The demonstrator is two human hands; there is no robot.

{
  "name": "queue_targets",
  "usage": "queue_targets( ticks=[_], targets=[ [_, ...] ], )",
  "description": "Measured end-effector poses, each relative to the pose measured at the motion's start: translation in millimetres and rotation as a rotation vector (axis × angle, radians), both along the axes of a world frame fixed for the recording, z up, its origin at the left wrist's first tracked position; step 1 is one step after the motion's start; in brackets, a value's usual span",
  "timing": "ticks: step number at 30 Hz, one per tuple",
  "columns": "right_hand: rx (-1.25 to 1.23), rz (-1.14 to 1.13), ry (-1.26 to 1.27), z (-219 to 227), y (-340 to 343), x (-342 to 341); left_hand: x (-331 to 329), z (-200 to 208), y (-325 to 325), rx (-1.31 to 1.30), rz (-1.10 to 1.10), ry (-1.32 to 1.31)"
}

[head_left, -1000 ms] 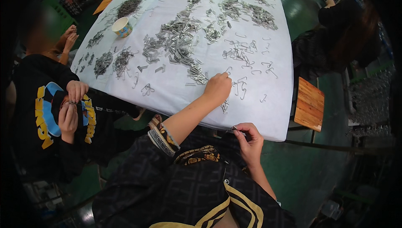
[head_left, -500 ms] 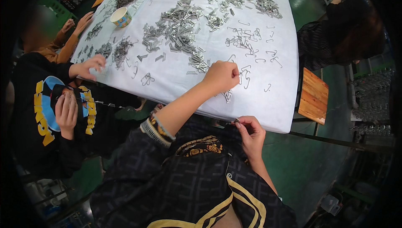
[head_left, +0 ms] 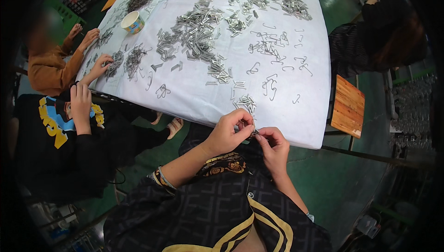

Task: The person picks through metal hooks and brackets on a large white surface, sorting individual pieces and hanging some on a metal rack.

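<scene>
Fingers of both my hands meet at the near edge of the surface, just in front of my chest. My left hand is curled, its grip pinched shut on a small metal piece — my right hand pinches the same piece from the other side, thumb and forefinger closed on it. The piece is too small and too covered by my fingers to tell its exact shape.

I judge the step in hand to be fitting or joining this one piece between my fingertips, held off the cloth rather than resting on it. The next move, as I see it, calls for a steady two-sided pinch and a fine twist or press, then a reach to the little cluster of metal clips lying just beyond my left hand.

A white cloth covers the surface. A big heap of metal clips lies in the middle, bent wire hooks are scattered to the right, and a paper cup stands at the far left. Another person's hand touches a pile on the left edge — more people sit around. A wooden stool stands at my right on a green floor.
</scene>
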State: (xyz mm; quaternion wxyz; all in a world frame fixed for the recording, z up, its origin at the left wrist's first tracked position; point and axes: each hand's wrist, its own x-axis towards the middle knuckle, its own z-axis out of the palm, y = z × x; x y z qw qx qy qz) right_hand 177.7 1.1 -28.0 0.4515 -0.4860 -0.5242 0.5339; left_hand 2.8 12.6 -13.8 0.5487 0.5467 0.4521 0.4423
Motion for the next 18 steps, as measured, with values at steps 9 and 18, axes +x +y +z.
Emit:
queue_targets(
  ticks=[9, 18],
  targets=[
    [0.233, -0.028, -0.172, 5.9, 1.0, 5.7, 8.3, -0.4, -13.7, 0.202, -0.007, 0.121],
    [0.433, -0.038, -0.589, -36.7, 61.7, -17.1, 8.6, -2.8, -20.2, 0.284, -0.029, 0.137]
  ],
)
